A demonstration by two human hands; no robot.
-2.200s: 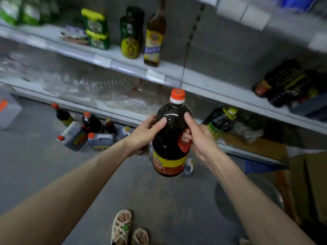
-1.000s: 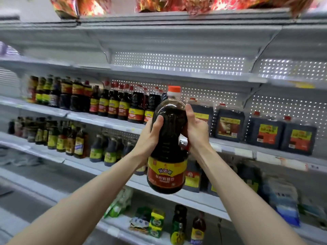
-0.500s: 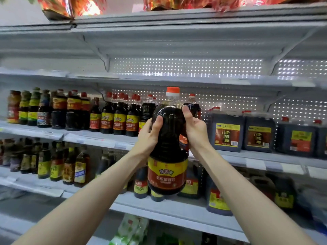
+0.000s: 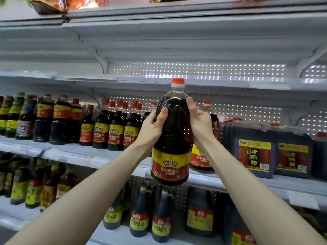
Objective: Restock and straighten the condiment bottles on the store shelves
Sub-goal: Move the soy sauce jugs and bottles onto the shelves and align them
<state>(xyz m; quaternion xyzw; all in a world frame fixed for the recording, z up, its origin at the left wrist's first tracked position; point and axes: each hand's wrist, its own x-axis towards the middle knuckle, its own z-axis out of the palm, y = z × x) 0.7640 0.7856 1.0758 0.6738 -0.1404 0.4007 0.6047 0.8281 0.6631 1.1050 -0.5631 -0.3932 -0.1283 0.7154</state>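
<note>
The large dark-brown plastic sauce bottle with an orange-red cap and a red-and-yellow label (image 4: 170,138) hangs upright in front of the white metal middle shelf (image 4: 79,156), its base about level with that shelf's front edge and not yet set down; it is full nearly to the neck, so I judge it heavy; its smooth rounded shoulder looks slippery. Both grips are closed on that shoulder: the left grip (image 4: 152,128) from one side, the right grip (image 4: 200,124) from the other, thumbs on the near face; a palm under the base would likely carry the weight more safely. On that shelf, behind the right grip, stands a matching labelled bottle (image 4: 201,160); towards the shelf's left end runs a row of smaller red-capped dark bottles (image 4: 115,131); towards its right end sit dark square jugs with yellow-and-red labels (image 4: 254,152).
</note>
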